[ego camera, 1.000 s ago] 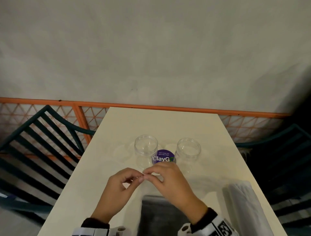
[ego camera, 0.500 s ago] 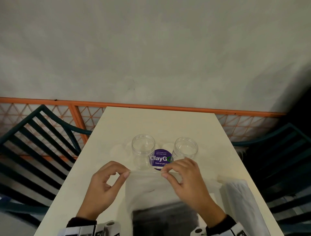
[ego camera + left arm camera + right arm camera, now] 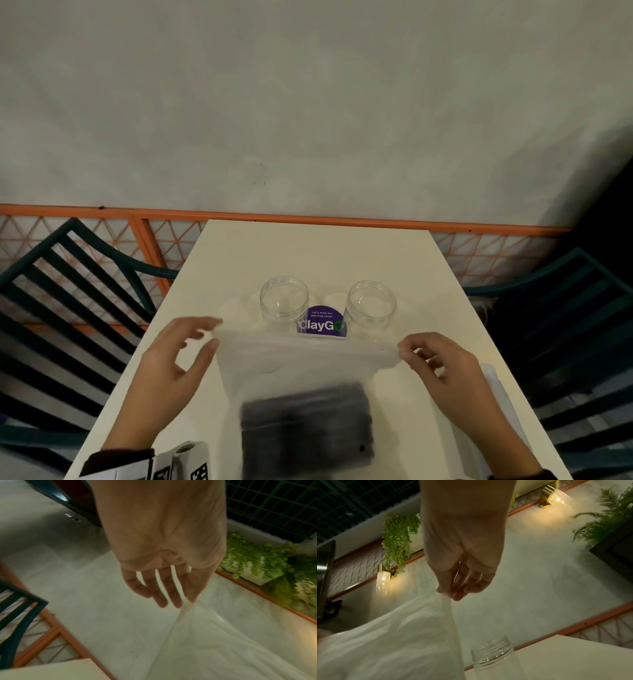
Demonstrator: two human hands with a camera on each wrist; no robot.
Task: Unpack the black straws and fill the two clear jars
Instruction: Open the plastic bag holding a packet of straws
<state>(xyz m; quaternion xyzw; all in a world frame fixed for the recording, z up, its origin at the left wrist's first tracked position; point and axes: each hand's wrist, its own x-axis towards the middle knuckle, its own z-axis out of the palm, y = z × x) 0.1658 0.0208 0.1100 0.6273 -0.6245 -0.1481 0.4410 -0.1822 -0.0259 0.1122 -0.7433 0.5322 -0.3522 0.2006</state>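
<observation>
Bag [image 3: 301, 363] mouth stretched between both hands' fingertips [image 3: 213, 344].

- The left hand [image 3: 164, 370] and right hand [image 3: 445, 370], pinched together a second ago in front of the sticker [image 3: 321, 324], now stand well apart, each holding one top corner of the bag [image 3: 308, 359].
- The bag's top edge, bunched between the fingertips before, is now stretched wide from hand to hand.
- The left hand has swung out to the left, beyond the left jar [image 3: 283, 298]; the right hand has moved out to the right, past the right jar [image 3: 371, 303].
- The straws [image 3: 306, 428] in the bag show as a wider dark block between the wrists than before.
- The bag now covers the sticker's near edge.
</observation>
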